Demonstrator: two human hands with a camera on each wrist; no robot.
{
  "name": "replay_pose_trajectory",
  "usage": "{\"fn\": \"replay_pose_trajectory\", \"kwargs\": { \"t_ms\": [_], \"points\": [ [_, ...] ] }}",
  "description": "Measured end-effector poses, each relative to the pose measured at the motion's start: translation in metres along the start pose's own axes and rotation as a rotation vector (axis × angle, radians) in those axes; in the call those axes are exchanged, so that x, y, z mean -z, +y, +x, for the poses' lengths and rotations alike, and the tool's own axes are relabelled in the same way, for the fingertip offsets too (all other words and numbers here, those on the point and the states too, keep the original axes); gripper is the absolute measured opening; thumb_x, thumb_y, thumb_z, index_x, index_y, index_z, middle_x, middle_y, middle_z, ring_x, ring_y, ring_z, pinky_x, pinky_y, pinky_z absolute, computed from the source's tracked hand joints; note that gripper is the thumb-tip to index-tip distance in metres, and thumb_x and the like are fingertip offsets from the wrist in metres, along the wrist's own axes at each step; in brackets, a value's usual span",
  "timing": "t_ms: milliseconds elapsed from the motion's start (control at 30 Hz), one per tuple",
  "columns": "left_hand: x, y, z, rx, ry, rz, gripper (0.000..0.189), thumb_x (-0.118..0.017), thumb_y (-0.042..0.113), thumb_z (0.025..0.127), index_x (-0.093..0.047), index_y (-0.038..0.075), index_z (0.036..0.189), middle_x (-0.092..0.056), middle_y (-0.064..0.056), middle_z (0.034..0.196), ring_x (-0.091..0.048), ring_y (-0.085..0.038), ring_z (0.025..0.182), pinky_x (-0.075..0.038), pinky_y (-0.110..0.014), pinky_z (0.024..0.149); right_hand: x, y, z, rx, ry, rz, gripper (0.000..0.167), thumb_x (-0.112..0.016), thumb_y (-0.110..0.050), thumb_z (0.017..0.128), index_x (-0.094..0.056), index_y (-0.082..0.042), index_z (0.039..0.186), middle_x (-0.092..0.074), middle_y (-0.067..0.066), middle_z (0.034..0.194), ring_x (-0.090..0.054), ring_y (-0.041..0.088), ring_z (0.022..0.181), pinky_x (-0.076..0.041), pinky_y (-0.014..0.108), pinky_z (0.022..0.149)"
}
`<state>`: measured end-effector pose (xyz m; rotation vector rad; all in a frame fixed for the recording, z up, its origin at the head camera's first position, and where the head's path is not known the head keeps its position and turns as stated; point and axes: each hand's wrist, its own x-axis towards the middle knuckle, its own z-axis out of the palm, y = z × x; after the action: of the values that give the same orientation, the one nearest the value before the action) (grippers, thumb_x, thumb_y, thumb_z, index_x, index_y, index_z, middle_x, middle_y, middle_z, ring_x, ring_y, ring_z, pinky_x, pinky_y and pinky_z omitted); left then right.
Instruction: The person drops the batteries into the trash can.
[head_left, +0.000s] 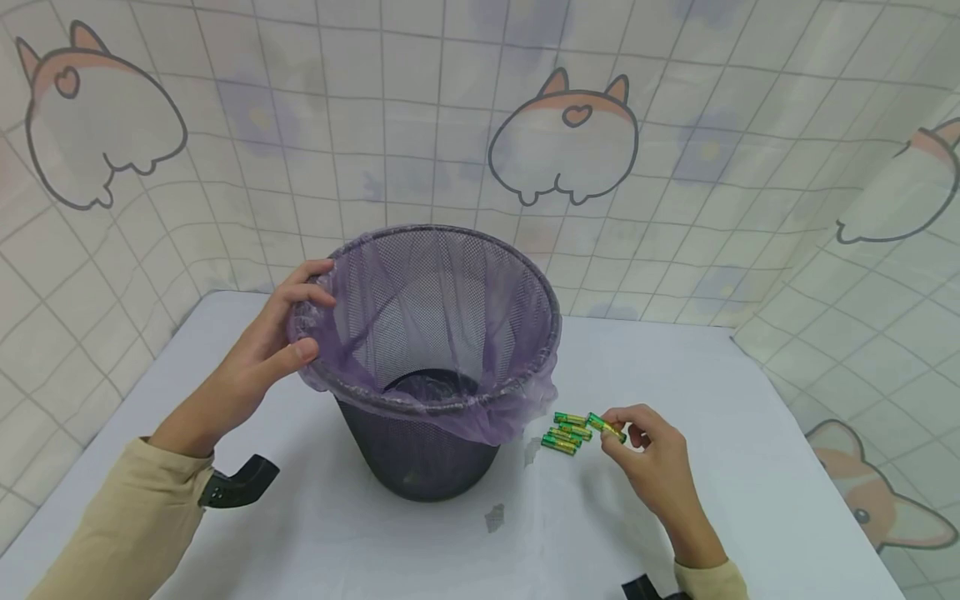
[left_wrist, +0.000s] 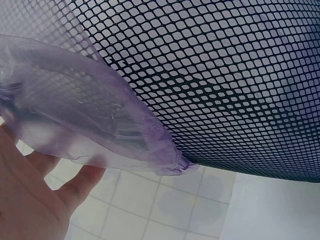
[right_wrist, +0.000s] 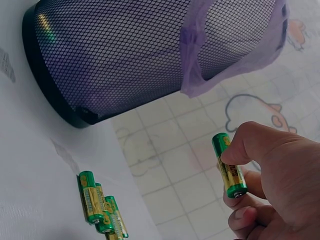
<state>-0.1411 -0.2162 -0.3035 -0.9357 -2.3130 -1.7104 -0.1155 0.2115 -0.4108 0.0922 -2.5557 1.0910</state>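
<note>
A black mesh wastebasket (head_left: pixel 427 467) stands upright, lined with a thin purple bag (head_left: pixel 480 425) folded over its rim. At the left of that rim, my left hand (head_left: pixel 243 371) grips the wastebasket through the bag, fingers over the edge and thumb on the near side. My right hand (head_left: pixel 660 467) pinches a green and yellow battery (right_wrist: pixel 229 167) between thumb and fingers, raised off the table to the right of the wastebasket. Just left of that hand, several matching batteries (head_left: pixel 562 440) lie side by side on the table.
The white tabletop (head_left: pixel 360 550) carries small grey patches (head_left: pixel 494 517) near the wastebasket. A tiled-pattern curtain (head_left: pixel 435 125) with cartoon dogs surrounds the table at the back and sides. Through the mesh, a green-yellow spot (right_wrist: pixel 46 27) shows low in the wastebasket.
</note>
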Motion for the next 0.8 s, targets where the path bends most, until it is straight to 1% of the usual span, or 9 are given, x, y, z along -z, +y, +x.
{"fn": "replay_pose_trajectory", "kwargs": {
  "t_ms": [233, 433, 633, 800],
  "points": [
    [-0.0004, 0.0005, -0.0002, 0.0, 0.001, 0.007, 0.035, -0.043, 0.007, 0.093, -0.038, 0.004, 0.128, -0.014, 0.001, 0.159, -0.005, -0.019, 0.149, -0.001, -0.08, 0.103, 0.0003, -0.0029, 0.001, 0.005, 0.018, 0.019, 0.019, -0.068, 0.002, 0.076, -0.069, -0.01, 0.09, -0.057, -0.001, 0.081, -0.043, 0.015, 0.072, -0.034, 0.02, 0.061],
    [-0.0004, 0.0009, 0.0003, 0.004, 0.002, 0.006, 0.035, -0.043, 0.008, 0.093, -0.039, 0.005, 0.127, -0.014, 0.001, 0.159, -0.006, -0.018, 0.149, -0.002, -0.08, 0.103, 0.0012, -0.0057, 0.0018, 0.017, 0.033, 0.025, 0.017, -0.067, 0.001, 0.078, -0.07, -0.009, 0.091, -0.056, -0.001, 0.08, -0.042, 0.013, 0.072, -0.034, 0.021, 0.061],
    [-0.0002, 0.0009, 0.0, 0.007, -0.001, 0.002, 0.035, -0.043, 0.007, 0.093, -0.038, 0.005, 0.128, -0.014, 0.001, 0.159, -0.006, -0.018, 0.149, -0.002, -0.081, 0.102, 0.0021, -0.0074, 0.0039, 0.032, 0.043, 0.047, 0.017, -0.067, 0.002, 0.078, -0.069, -0.009, 0.092, -0.059, -0.001, 0.083, -0.046, 0.011, 0.077, -0.037, 0.016, 0.068],
    [-0.0002, 0.0014, -0.0001, -0.004, -0.004, -0.021, 0.034, -0.043, 0.006, 0.093, -0.038, 0.004, 0.127, -0.013, 0.0, 0.159, -0.006, -0.018, 0.149, -0.002, -0.079, 0.103, 0.0027, -0.0098, 0.0063, 0.039, 0.049, 0.045, 0.017, -0.066, 0.002, 0.079, -0.069, -0.008, 0.093, -0.061, 0.0, 0.086, -0.048, 0.007, 0.081, -0.038, 0.01, 0.073]
  ]
}}
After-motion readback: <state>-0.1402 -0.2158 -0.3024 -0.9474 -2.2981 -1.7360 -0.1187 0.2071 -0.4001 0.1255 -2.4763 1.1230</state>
